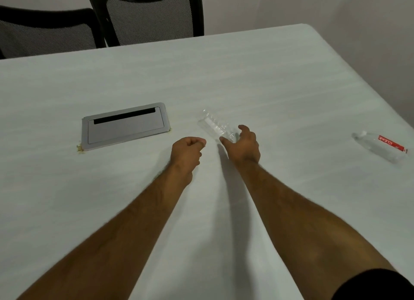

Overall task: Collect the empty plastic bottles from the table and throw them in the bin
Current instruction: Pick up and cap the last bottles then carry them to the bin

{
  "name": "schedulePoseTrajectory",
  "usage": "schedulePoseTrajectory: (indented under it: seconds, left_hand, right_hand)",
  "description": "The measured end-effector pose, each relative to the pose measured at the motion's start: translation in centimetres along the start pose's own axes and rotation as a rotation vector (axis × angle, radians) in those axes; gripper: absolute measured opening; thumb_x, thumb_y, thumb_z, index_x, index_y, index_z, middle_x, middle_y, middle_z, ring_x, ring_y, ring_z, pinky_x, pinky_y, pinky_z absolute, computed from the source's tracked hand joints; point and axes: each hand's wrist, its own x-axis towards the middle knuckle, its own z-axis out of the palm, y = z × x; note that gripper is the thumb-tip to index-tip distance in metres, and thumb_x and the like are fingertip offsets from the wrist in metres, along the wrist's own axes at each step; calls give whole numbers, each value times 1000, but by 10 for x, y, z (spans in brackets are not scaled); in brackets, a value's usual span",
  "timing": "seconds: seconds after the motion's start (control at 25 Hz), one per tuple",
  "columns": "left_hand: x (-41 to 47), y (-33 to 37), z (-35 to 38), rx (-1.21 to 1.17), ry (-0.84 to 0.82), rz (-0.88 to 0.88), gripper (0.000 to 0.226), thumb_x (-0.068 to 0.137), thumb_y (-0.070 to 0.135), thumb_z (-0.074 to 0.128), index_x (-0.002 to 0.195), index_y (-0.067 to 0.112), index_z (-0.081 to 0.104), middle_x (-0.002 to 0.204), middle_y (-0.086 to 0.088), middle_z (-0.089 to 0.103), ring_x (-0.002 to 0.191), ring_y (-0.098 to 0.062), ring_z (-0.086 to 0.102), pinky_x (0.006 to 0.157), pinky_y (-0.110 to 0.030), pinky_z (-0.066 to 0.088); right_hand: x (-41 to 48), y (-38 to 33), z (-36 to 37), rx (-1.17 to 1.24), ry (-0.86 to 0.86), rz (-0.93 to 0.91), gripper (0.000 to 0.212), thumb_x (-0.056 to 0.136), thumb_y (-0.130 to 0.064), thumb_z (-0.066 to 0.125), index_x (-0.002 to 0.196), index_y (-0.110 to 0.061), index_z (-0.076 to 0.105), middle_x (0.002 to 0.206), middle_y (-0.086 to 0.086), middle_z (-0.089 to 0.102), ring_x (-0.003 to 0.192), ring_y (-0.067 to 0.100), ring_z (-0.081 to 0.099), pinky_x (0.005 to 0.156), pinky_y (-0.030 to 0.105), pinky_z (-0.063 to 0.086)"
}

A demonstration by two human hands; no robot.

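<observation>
Mid-table, right hand (243, 146) spread at clear bottle (214, 126).

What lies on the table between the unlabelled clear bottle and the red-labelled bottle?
Nothing: in the head view, only bare table separates the unlabelled bottle, at the right hand, from the red-labelled bottle.

The surface (224, 75) is pale white with faint streaks, the panel (124, 126) grey, one clear bottle (380, 146) red-labelled, the chairs (145, 15) black with grey mesh.
</observation>
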Motion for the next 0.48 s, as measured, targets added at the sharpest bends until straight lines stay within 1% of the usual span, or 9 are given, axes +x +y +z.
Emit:
schedulePoseTrajectory:
  seconds: [0.08, 0.12, 0.24, 0.32, 0.4, 0.44, 0.48]
  left_hand:
    - [6, 3, 1, 0, 1, 7, 11, 93, 18, 62, 86, 24, 67, 89, 6, 67, 82, -14, 58, 69, -28, 50]
    - [7, 4, 1, 4, 3, 9, 10, 93, 18, 62, 86, 24, 67, 90, 6, 67, 83, -14, 59, 69, -28, 50]
    - [1, 5, -1, 23, 4, 34, 10, 93, 18, 62, 87, 23, 68, 89, 7, 67, 82, -13, 59, 71, -29, 51]
    - [-9, 9, 0, 25, -19, 95, 6, 92, 18, 64, 89, 19, 70, 88, 8, 68, 82, -12, 60, 73, -28, 50]
    - [-20, 15, 4, 49, -63, 189, 6, 91, 23, 67, 90, 18, 70, 88, 7, 69, 81, -10, 61, 74, -26, 50]
    - [-26, 19, 7, 67, -80, 239, 7, 90, 25, 69, 89, 19, 70, 87, 7, 69, 80, -10, 60, 73, -25, 50]
    - [-32, 22, 10, 78, -86, 278, 6, 89, 26, 69, 88, 20, 71, 86, 7, 68, 79, -9, 60, 72, -25, 50]
  right_hand:
    - [7, -7, 4, -117, -30, -48, 61, 83, -54, 65, 137, -30, 50, 133, 6, 53, 121, 31, 54, 93, 41, 47]
    - [9, -9, 4, -109, -38, -54, 55, 84, -53, 64, 133, -29, 54, 130, 5, 56, 117, 31, 57, 91, 39, 48]
    - [-8, -9, -2, 107, -9, -31, 38, 82, -51, 66, 111, -26, 63, 108, -3, 68, 99, 22, 65, 82, 33, 52]
    - [-30, -3, -12, 287, -3, -38, 29, 80, -45, 71, 97, -24, 62, 95, -11, 69, 87, 10, 66, 79, 31, 53]
    - [-50, 2, -23, 414, -68, -73, 23, 80, -35, 73, 93, -21, 60, 91, -11, 69, 76, 0, 65, 74, 24, 53]
    - [-58, 4, -29, 461, -92, -84, 21, 80, -30, 73, 95, -20, 62, 92, -11, 69, 76, -1, 65, 72, 20, 51]
    - [-66, 7, -34, 499, -102, -89, 21, 82, -26, 73, 100, -19, 63, 96, -13, 68, 81, -2, 65, 74, 15, 50]
